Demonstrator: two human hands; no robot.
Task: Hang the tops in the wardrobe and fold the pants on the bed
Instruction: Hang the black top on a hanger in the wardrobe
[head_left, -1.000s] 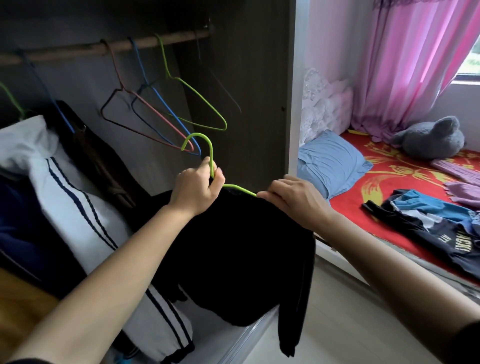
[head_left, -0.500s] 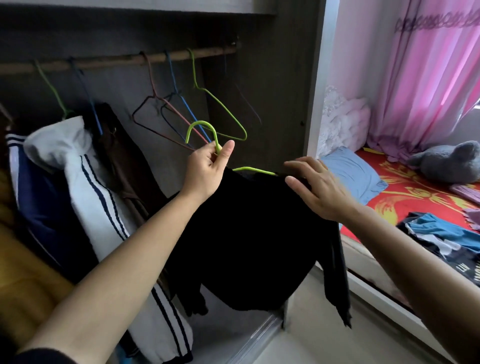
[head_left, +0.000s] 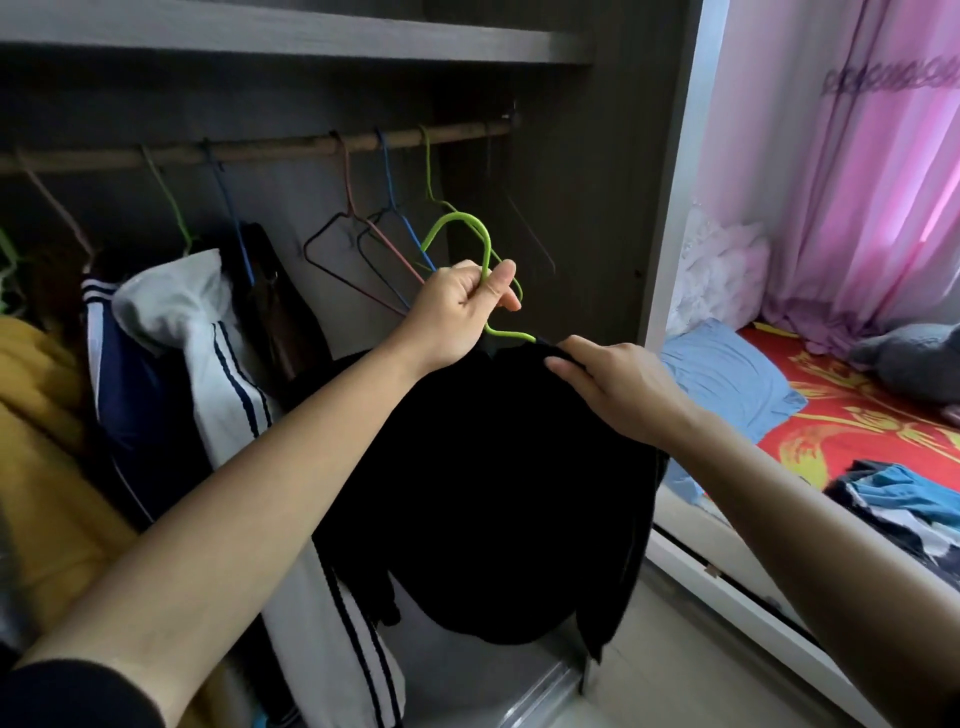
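Observation:
A black top (head_left: 498, 483) hangs on a green wire hanger (head_left: 470, 228) inside the open wardrobe. My left hand (head_left: 462, 306) grips the hanger's neck just below the hook. The hook sits below the wooden rail (head_left: 291, 148), apart from it. My right hand (head_left: 618, 384) pinches the top's right shoulder where it meets the hanger arm. More clothes (head_left: 893, 493) lie in a heap on the red bed (head_left: 857, 410) at the right.
Three empty wire hangers (head_left: 374, 244) hang on the rail right behind my left hand. A white striped jacket (head_left: 208, 353), a navy garment and a yellow one (head_left: 47, 452) fill the rail's left side. A shelf (head_left: 291, 36) runs above. A blue pillow (head_left: 727, 374) lies on the bed.
Both hands have lifted the hanger with the black top higher toward the rail. My right hand went from fingers spread to a pinch on the shoulder.

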